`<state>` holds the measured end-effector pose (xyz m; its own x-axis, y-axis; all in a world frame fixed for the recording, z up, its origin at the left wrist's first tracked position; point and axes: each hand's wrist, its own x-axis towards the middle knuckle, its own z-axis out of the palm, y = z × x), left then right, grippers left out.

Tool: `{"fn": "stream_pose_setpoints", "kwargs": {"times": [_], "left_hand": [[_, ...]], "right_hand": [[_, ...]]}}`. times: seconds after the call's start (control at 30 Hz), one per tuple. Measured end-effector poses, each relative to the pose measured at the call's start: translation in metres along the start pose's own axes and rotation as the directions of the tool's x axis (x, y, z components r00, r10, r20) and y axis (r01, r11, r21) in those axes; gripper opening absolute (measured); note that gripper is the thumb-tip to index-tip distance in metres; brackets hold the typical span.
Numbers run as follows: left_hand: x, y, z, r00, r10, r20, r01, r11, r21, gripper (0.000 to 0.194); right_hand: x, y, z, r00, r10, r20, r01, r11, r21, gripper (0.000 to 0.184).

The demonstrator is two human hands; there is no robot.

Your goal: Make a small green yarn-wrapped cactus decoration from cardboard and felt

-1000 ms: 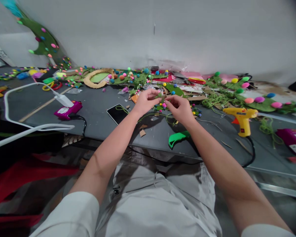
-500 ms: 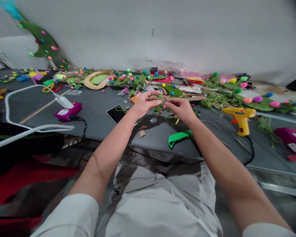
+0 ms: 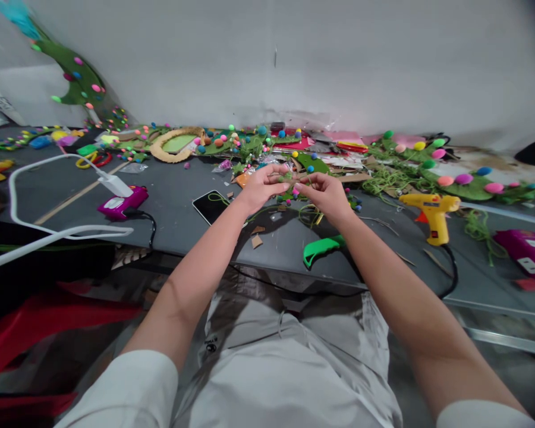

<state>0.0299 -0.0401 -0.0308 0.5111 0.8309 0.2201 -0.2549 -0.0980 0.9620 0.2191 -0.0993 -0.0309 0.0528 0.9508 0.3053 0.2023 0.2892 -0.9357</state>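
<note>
My left hand (image 3: pixel 264 188) and my right hand (image 3: pixel 324 193) meet over the middle of the table, fingertips close together. Between them is a small green yarn piece (image 3: pixel 287 178), pinched by both; its exact shape is too small to make out. A thin green strand of yarn (image 3: pixel 262 211) trails on the table below the hands. Behind and beneath the fingers lie green felt pieces with coloured pompoms (image 3: pixel 311 160), partly hidden. A black-screened phone (image 3: pixel 210 205) rests beside my left wrist, and a green-handled cutter (image 3: pixel 323 246) lies under my right forearm.
A yellow glue gun (image 3: pixel 432 211) and a tangle of green yarn (image 3: pixel 390 179) are at right. Purple power sockets (image 3: pixel 123 202) with a white cable (image 3: pixel 13 190) stand at left. Pompom-covered felt (image 3: pixel 249 145) lines the wall. Another person's arm shows at the left edge.
My right fingers have shifted slightly against the green yarn piece. My left hand stays almost still, and the view has moved very little.
</note>
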Motion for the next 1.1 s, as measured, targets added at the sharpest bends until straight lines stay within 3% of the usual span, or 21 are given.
{"fn": "stream_pose_setpoints", "kwargs": {"times": [0.13,0.27,0.37,0.73,1.0,1.1], "left_hand": [[0.000,-0.007,-0.002,0.997,0.037,0.066,-0.049,0.980,0.191,0.040],[0.000,-0.015,0.000,0.980,0.067,0.187,-0.145,0.884,0.444,0.030],[0.000,-0.019,0.000,0.971,0.069,0.231,-0.186,0.822,0.537,0.028],[-0.001,-0.021,0.002,0.974,0.038,0.225,-0.155,0.834,0.530,0.029],[-0.001,-0.020,0.001,0.991,0.016,0.131,-0.091,0.802,0.590,0.032],[0.000,-0.015,0.001,0.994,0.037,0.107,-0.089,0.834,0.544,0.028]], "right_hand": [[0.003,-0.001,-0.005,0.999,-0.030,-0.023,0.030,1.000,0.010,0.038],[0.005,0.003,-0.006,0.998,-0.046,-0.038,0.045,0.998,-0.035,0.036],[0.004,0.003,-0.003,0.999,-0.037,-0.003,0.037,0.999,0.030,0.034],[0.000,0.000,0.001,0.990,-0.133,0.051,0.132,0.991,0.023,0.029],[-0.007,-0.014,0.002,0.990,-0.094,0.104,0.093,0.996,0.015,0.044],[-0.007,-0.013,0.002,0.988,-0.066,0.138,0.063,0.998,0.022,0.046]]}}
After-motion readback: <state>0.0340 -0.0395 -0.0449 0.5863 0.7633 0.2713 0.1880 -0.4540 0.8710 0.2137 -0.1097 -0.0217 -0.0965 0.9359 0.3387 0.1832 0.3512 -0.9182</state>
